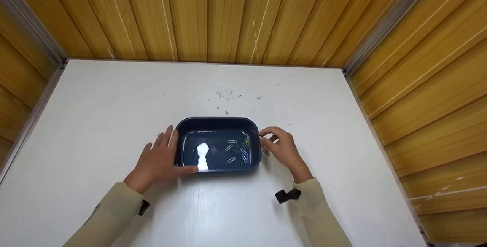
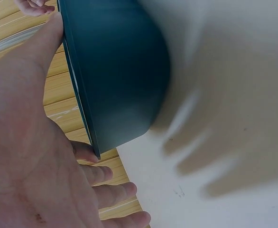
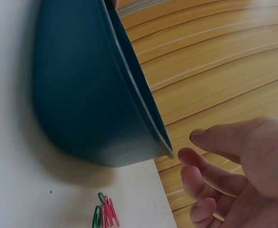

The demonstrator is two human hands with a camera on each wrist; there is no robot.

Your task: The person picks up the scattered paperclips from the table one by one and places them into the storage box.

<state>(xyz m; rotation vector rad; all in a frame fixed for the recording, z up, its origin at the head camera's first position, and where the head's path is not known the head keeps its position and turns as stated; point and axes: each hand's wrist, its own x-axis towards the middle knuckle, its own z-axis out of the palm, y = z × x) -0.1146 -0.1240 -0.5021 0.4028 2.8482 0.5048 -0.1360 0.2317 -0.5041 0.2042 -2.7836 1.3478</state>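
Observation:
A dark blue rectangular basin [image 1: 218, 170] sits on the white table, with several coloured paper clips [image 1: 243, 152] inside, mostly toward its right end. My left hand [image 1: 158, 161] rests at the basin's left end, its fingers fairly straight along the side and the thumb on the front rim. Beside the right end is my right hand [image 1: 280, 148], its fingertips close to the rim. In the right wrist view its thumb and loosely bent fingers stand apart, with nothing visible between them. Red and green paper clips [image 3: 106, 213] lie on the table just outside the basin, partly below that hand.
The white table [image 1: 114, 98] has small dark marks [image 1: 224, 94] beyond the basin. Yellow wood-patterned walls [image 1: 220, 18] stand at the back and sides. Bright glare [image 1: 202, 155] covers part of the basin floor.

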